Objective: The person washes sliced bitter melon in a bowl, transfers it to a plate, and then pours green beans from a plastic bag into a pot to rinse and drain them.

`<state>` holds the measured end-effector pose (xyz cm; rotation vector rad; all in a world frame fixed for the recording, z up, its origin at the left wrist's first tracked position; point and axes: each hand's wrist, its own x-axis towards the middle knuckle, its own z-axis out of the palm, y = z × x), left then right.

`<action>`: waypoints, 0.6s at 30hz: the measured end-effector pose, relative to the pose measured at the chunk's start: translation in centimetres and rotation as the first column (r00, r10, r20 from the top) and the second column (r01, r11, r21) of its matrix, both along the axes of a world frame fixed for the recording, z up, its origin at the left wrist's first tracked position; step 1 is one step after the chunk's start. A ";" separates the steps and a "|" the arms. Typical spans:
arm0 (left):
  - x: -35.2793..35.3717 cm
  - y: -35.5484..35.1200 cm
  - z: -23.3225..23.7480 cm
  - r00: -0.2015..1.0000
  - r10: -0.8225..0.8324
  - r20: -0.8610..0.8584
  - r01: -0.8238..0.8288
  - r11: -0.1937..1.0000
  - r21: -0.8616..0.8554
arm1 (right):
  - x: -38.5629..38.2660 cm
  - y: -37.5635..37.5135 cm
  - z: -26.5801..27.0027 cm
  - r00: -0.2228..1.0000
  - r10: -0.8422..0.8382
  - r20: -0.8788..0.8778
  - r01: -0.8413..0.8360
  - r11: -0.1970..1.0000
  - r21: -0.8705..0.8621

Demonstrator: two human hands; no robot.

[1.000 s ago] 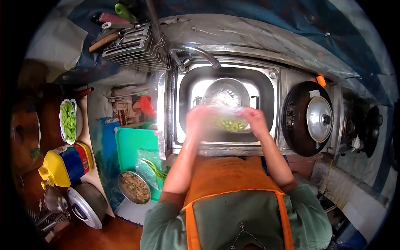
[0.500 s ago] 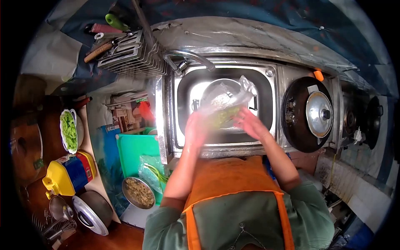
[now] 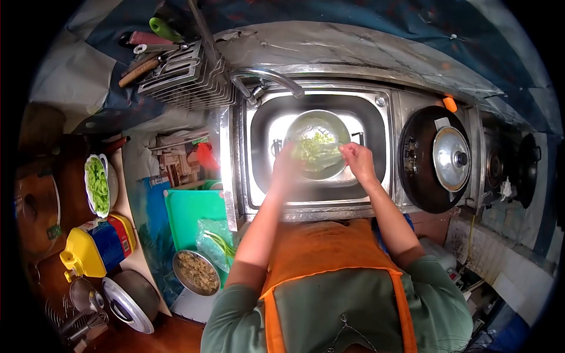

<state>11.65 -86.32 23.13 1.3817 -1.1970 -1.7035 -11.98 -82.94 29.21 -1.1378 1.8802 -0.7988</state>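
A round metal pot point(image 3: 319, 117) stands in the steel sink point(image 3: 376, 147), with pale green pieces point(image 3: 321, 139) in it. Over the pot's near part a clear plastic bag point(image 3: 323, 154) is stretched, blurred, between my hands. My right hand point(image 3: 358, 160) pinches the bag's edge at the pot's right side. At the left rim, my left hand point(image 3: 285, 167) is smeared by motion and its fingers cannot be made out.
A faucet point(image 3: 271, 76) arches over the sink's back left. On the right sits a black wok point(image 3: 418, 165) with a metal lid point(image 3: 450, 159). Left are a green board point(image 3: 182, 212), a bowl of brown food point(image 3: 196, 272), a yellow jug point(image 3: 88, 253) and a utensil rack point(image 3: 188, 82).
The bag has come down from above the pot and lies lower between my hands. Green pieces now show in the pot. My right hand has closed from spread fingers to a pinch.
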 end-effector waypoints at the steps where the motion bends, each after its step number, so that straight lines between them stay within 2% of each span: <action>1: 0.4 -0.5 -0.2 0.996 -0.049 0.079 0.048 0.999 0.013 | -0.1 -0.2 0.6 0.995 0.009 -0.095 -0.011 0.999 -0.030; 4: 0.6 -1.1 1.1 0.949 -0.042 0.313 0.088 0.987 -0.134 | -0.4 -0.3 1.2 0.906 -0.029 -0.422 -0.139 0.922 -0.361; 5: 0.5 -1.1 2.4 0.923 -0.005 0.385 0.094 0.972 -0.214 | -0.5 -0.2 1.6 0.924 -0.027 -0.382 -0.095 0.950 -0.296; 7: 0.3 -1.0 4.9 0.879 0.143 0.454 0.111 0.866 -0.487 | -0.7 -0.3 2.8 0.953 -0.038 -0.302 -0.011 0.987 -0.160; 8: 0.0 -1.0 6.0 0.855 0.222 0.468 0.130 0.783 -0.609 | -0.8 -0.4 2.7 0.974 -0.059 -0.219 0.030 0.991 -0.130; 9: -0.2 -1.0 6.9 0.870 0.253 0.423 0.087 0.765 -0.638 | -1.0 -0.5 2.5 0.988 -0.081 -0.134 0.069 0.993 -0.096; 13: 0.0 -1.7 6.3 0.878 0.119 0.463 0.114 0.889 -0.443 | -1.8 -1.2 2.7 0.956 -0.108 0.273 0.114 0.994 -0.005; 14: -0.2 -1.6 6.5 0.918 0.116 0.380 0.015 0.946 -0.324 | -1.9 -1.9 2.4 0.916 -0.103 0.388 0.108 0.994 0.009; 16: -0.3 -1.5 3.1 0.880 0.072 0.469 0.112 0.930 -0.351 | -1.6 -2.1 -0.2 0.793 -0.101 0.601 0.087 0.995 0.052; 17: -0.3 -1.1 2.2 0.839 0.060 0.541 0.180 0.908 -0.378 | -2.3 -1.7 -4.5 0.972 0.168 0.166 -0.174 0.985 0.023; 18: -0.6 -1.0 3.8 0.748 0.076 0.659 0.294 0.852 -0.433 | -2.1 -1.2 -4.2 0.987 0.160 -0.012 -0.160 0.987 0.030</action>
